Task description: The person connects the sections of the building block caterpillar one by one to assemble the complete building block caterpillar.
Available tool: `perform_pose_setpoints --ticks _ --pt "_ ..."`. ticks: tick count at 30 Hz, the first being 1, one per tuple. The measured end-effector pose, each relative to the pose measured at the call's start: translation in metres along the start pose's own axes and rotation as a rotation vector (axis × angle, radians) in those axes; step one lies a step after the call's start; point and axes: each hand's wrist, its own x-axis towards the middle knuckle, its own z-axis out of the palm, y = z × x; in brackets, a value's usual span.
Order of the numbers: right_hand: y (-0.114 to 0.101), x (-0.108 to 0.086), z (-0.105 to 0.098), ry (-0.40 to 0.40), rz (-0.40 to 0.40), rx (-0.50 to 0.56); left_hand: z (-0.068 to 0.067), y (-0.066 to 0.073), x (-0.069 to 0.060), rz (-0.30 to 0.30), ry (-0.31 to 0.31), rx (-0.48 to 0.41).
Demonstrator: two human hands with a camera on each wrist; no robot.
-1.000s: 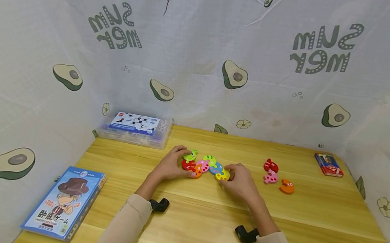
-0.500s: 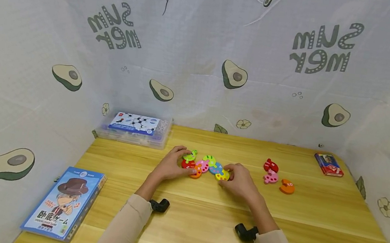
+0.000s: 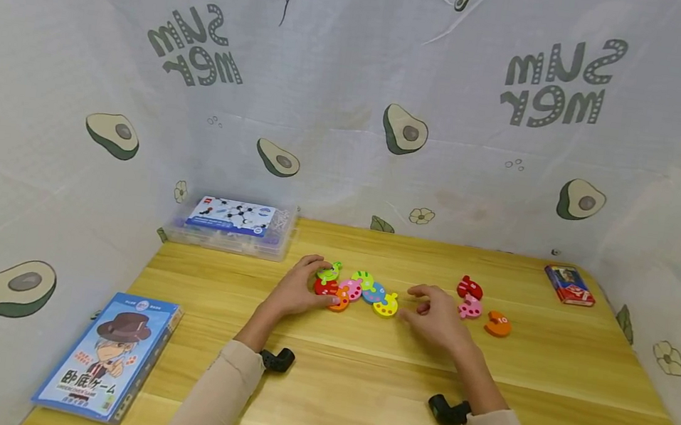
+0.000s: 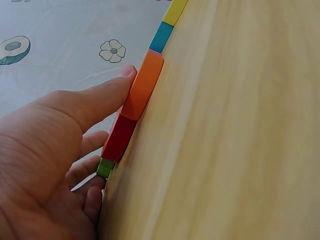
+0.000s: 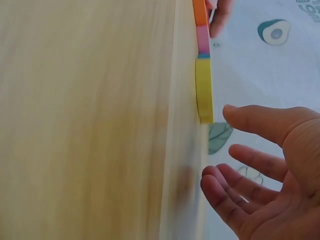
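Joined flat puzzle pieces with numbers form a wavy caterpillar at mid-table. It runs from a green head piece (image 3: pixel 329 273) through a red piece (image 4: pixel 120 136), an orange piece (image 4: pixel 143 86), a pink, a green and a blue piece (image 3: pixel 374 293) to a yellow piece (image 5: pixel 204 90). My left hand (image 3: pixel 294 294) holds the head end, thumb against the orange piece and fingers around the green head. Just right of the yellow piece, my right hand (image 3: pixel 441 320) hovers with fingers spread and holds nothing; a small gap parts its thumb from that piece.
Loose red (image 3: pixel 470 287), pink (image 3: pixel 470 307) and orange (image 3: pixel 499 324) puzzle pieces lie right of my right hand. A small card box (image 3: pixel 570 285) sits at the back right. A clear plastic case (image 3: pixel 229 226) stands back left, a blue game box (image 3: pixel 108 354) front left.
My right hand has let go of the yellow piece and moved slightly right, toward the loose pieces. The left hand keeps its place on the caterpillar.
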Motion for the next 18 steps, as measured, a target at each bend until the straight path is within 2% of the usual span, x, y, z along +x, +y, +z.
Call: perform_pose_setpoints --ticks 10,18 --pt "0.021 0.003 -0.034 0.105 -0.020 -0.039 -0.001 -0.003 0.000 -0.011 -0.028 -0.025" --pt "0.047 0.015 -0.064 0.078 0.049 -0.075 -0.001 -0.003 0.001 0.007 -0.041 -0.035"
